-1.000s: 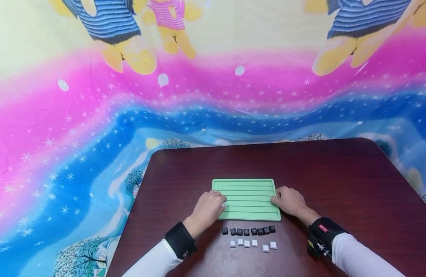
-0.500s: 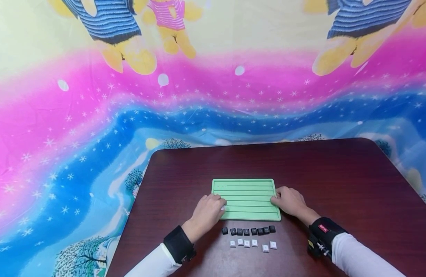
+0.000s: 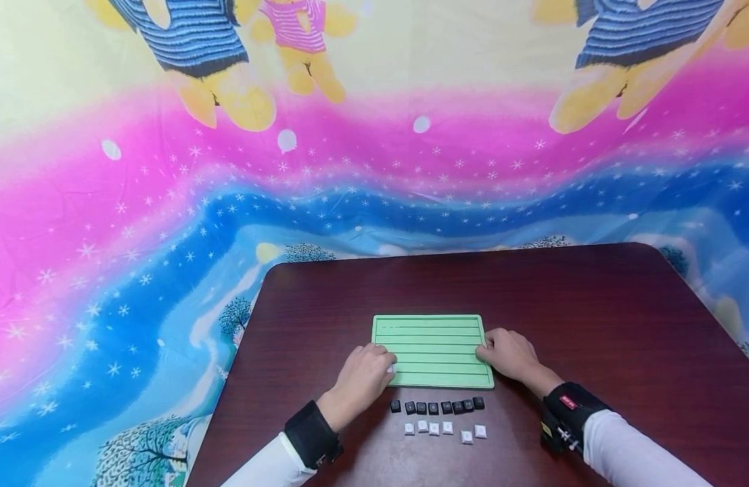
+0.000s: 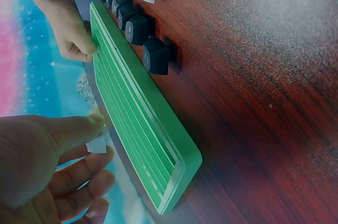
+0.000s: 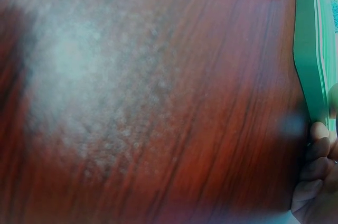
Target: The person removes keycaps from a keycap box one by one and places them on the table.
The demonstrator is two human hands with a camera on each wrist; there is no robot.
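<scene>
My left hand [image 3: 363,373] pinches a white keycap [image 4: 97,145] between thumb and index finger, above the left end of the green tray [image 3: 438,353]; its other fingers curl loosely below. Shallow grooves run lengthwise across the tray, which lies flat on the table. On the tray's right edge, my right hand [image 3: 511,353] grips the rim, thumb on top. The right wrist view shows its curled fingers [image 5: 317,168] beside the tray's corner. A row of several black keycaps [image 3: 433,408] lies just in front of the tray, and several white keycaps [image 3: 434,429] lie nearer to me.
The dark wooden table [image 3: 325,297] has rounded far corners. Behind it hangs a colourful cloth [image 3: 362,155] printed with bears and snowflakes. Black bands with small cameras sit on both wrists.
My left hand has shifted slightly toward me along the tray's left side, still pinching the white keycap. The right hand and the tray stay where they were.
</scene>
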